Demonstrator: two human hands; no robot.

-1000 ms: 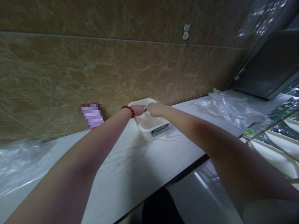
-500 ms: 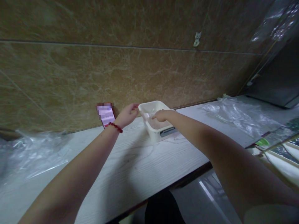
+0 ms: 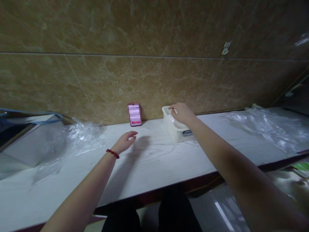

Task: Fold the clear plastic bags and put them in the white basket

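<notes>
My left hand point(image 3: 126, 141), wearing a red beaded bracelet point(image 3: 112, 153) at the wrist, hovers over the table with thumb and fingers apart and nothing between them. To its right stands a white plastic container point(image 3: 177, 135) without a lid, with a grey clip on its front side. My right hand point(image 3: 182, 112) is over the container's opening, its fingers curled together at the tips. Something clear and shiny shows just below those fingertips; whether they grip it is too small to make out. The container's inside is partly covered by this hand.
A phone point(image 3: 135, 115) with a lit screen leans against the brown tiled wall point(image 3: 116, 83). Crumpled clear plastic point(image 3: 82, 137) and a white box point(image 3: 26, 145) lie at left on the white table point(image 3: 145, 167). More clear plastic point(image 3: 267, 129) spreads out at right.
My left hand has moved away from the container's left rim, back toward me. My right hand has risen from inside the container to its opening. The view has turned left.
</notes>
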